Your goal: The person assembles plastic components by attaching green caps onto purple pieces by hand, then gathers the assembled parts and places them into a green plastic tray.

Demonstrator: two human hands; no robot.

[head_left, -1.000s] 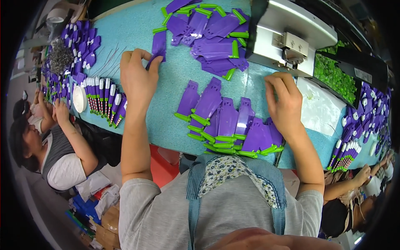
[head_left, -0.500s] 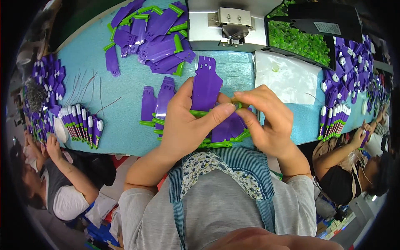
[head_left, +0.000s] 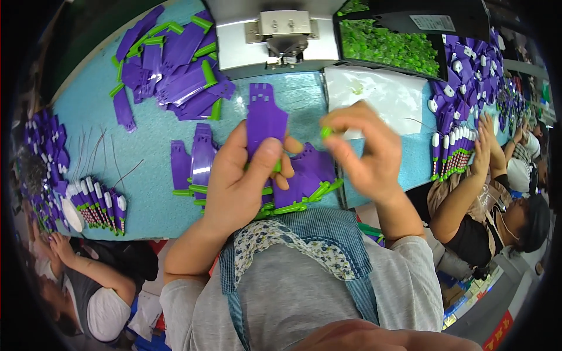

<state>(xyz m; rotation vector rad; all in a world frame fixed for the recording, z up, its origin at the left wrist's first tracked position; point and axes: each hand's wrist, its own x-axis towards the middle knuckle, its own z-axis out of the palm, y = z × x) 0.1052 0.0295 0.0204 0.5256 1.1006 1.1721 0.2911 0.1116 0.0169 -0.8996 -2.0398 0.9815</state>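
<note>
My left hand (head_left: 234, 184) grips a flat purple plastic piece (head_left: 263, 120) with small slots at its upper end, the thumb pressed on its face. The piece stands nearly upright; part of its green lower end shows behind my fingers. Off to the right, my right hand (head_left: 372, 155) pinches a small green plastic part (head_left: 326, 132) between thumb and forefinger, apart from the purple piece. On the table under my hands lie several purple pieces with green ends (head_left: 304, 175). Others lie in a row (head_left: 202, 158) left of my left hand, partly covered by it.
A pile of purple and green pieces (head_left: 181, 64) lies at the far left. Beyond my hands stands a metal machine (head_left: 284, 26), beside a bin of small green parts (head_left: 386, 47) and a white sheet (head_left: 374, 88). Co-workers sit at both sides, near bundles of finished-looking purple-white pieces (head_left: 93, 202).
My right hand has drawn away from the purple piece with the small green part in its pinch. The whole view has shifted. The co-worker on the right has raised their hands.
</note>
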